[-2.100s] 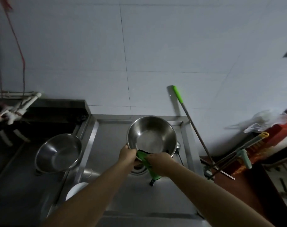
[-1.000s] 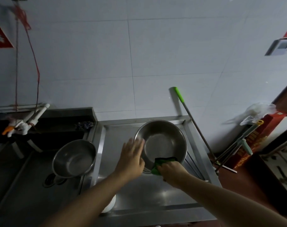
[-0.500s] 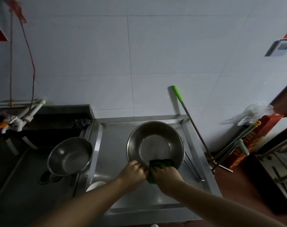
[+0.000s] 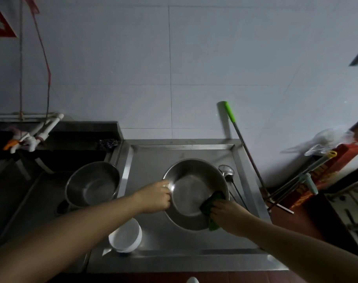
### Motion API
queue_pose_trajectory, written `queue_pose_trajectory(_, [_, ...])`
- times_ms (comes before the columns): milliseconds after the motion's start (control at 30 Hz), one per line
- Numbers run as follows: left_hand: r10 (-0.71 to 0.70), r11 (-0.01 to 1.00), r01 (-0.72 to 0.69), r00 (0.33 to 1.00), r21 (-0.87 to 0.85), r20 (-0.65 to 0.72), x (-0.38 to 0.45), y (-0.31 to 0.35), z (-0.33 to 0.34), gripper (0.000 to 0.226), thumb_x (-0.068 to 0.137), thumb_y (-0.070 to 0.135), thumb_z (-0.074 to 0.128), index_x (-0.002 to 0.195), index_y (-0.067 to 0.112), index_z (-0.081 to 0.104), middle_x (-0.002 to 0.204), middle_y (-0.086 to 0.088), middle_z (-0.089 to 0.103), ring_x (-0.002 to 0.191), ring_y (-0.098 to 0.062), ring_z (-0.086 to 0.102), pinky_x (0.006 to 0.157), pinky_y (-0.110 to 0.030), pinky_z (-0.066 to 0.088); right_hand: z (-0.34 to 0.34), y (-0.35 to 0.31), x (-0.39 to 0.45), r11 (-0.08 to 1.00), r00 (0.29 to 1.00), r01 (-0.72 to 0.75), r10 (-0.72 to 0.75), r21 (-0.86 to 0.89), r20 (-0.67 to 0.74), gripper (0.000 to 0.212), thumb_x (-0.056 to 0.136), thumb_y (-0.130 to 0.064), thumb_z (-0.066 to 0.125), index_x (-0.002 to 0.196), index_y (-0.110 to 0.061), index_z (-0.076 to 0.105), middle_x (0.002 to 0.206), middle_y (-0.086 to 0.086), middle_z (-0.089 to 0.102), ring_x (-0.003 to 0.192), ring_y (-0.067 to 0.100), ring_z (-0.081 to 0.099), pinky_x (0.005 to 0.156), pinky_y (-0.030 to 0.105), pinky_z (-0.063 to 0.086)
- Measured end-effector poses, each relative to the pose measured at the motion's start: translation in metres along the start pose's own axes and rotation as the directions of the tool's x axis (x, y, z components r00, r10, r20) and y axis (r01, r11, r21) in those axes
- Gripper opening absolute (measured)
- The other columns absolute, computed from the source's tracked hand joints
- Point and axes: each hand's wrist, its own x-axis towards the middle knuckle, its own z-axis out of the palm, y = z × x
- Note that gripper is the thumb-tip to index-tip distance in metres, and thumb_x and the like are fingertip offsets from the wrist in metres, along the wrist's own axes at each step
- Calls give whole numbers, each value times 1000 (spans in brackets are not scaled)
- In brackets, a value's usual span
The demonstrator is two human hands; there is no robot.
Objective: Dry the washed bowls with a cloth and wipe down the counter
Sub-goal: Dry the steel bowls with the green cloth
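A large steel bowl (image 4: 191,186) is tilted toward me over the steel counter (image 4: 153,158). My left hand (image 4: 155,196) grips its left rim. My right hand (image 4: 228,213) holds a green cloth (image 4: 211,203) folded over the bowl's near right rim, part inside and part hanging outside. A second steel bowl (image 4: 93,183) sits at the sink's (image 4: 41,193) right edge. A stack of white bowls (image 4: 126,235) stands on the counter's near left.
A ladle (image 4: 227,171) and thin utensils lie on the counter right of the bowl. A green-handled mop pole (image 4: 241,137) leans on the tiled wall. More poles, a red box and a plastic bag stand at the right. A tap (image 4: 31,137) is over the sink.
My left hand has moved from the near rim to the bowl's left rim. My right hand has slid the cloth along the rim to the right. The bowl tilted more toward me.
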Motion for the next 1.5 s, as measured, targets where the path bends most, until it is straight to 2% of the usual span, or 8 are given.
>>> queue_pose_trajectory(100, [-120, 987, 130, 987, -97, 104, 9, 30, -5, 19, 75, 24, 57, 83, 22, 74, 80, 1, 70, 81, -25, 64, 101, -51, 46, -7, -9, 10, 999, 998, -41, 41, -3, 47, 24, 97, -22, 58, 116, -8, 63, 117, 9, 68, 105, 26, 64, 92, 43, 54])
queue_pose_trajectory(167, [-168, 956, 206, 967, -208, 190, 24, 63, -5, 35, 79, 43, 49, 92, 20, 72, 87, 1, 71, 82, -23, 66, 90, -41, 53, -9, -14, 16, 994, 990, -108, 105, 18, 93, 20, 98, -22, 57, 112, -9, 63, 109, 8, 70, 95, 25, 67, 82, 40, 57])
queue_pose_trajectory(367, [-378, 837, 417, 909, -355, 174, 62, 87, -4, 11, 53, 25, 72, 60, 21, 64, 54, 7, 60, 49, -16, 57, 58, -22, 43, -26, -36, 27, 972, 971, -214, 200, 95, 133, 17, 98, -11, 54, 112, -8, 64, 108, 8, 69, 95, 25, 65, 71, 34, 49])
queue_pose_trajectory(667, [-223, 961, 198, 968, -194, -119, 42, 61, 3, 22, 84, 10, 53, 70, 23, 65, 66, 0, 62, 62, -22, 57, 70, -33, 48, -32, -39, 32, 968, 992, -118, 107, 221, 59, 63, 97, -12, 57, 154, -11, 30, 155, 10, 37, 136, 29, 42, 106, 42, 44])
queue_pose_trajectory(900, [-78, 996, 82, 992, 34, -103, 7, 10, 14, 26, 88, 0, 51, 78, 15, 71, 74, -4, 68, 76, -28, 62, 105, -53, 40, -5, 8, 12, 996, 1000, 11, -11, -89, 6, 33, 90, -15, 67, 121, -6, 63, 126, 14, 66, 117, 30, 60, 103, 46, 48])
queue_pose_trajectory(1100, [-282, 946, 290, 957, -145, 76, 32, 52, 4, 32, 77, 32, 61, 100, 15, 73, 95, -7, 73, 90, -31, 68, 95, -52, 51, -15, -9, 34, 989, 983, -149, 147, 10, 108, 23, 100, -22, 56, 116, -7, 63, 114, 11, 68, 98, 27, 65, 85, 40, 55])
queue_pose_trajectory(1300, [-378, 825, 406, 913, -393, 150, 66, 76, -4, 17, 67, 21, 48, 60, 19, 63, 54, 3, 61, 45, -18, 57, 53, -20, 44, -28, -32, 49, 958, 966, -259, 254, 127, 58, 22, 99, -13, 51, 117, -11, 64, 115, 7, 69, 100, 26, 64, 79, 36, 50])
queue_pose_trajectory(1500, [-193, 955, 201, 980, -217, 56, 45, 60, 6, 4, 70, 17, 64, 67, 20, 66, 59, 6, 62, 52, -18, 58, 57, -22, 42, -26, -33, 37, 971, 987, -138, 151, 194, -56, 35, 100, -12, 48, 134, -12, 56, 135, 7, 60, 122, 27, 57, 99, 43, 49])
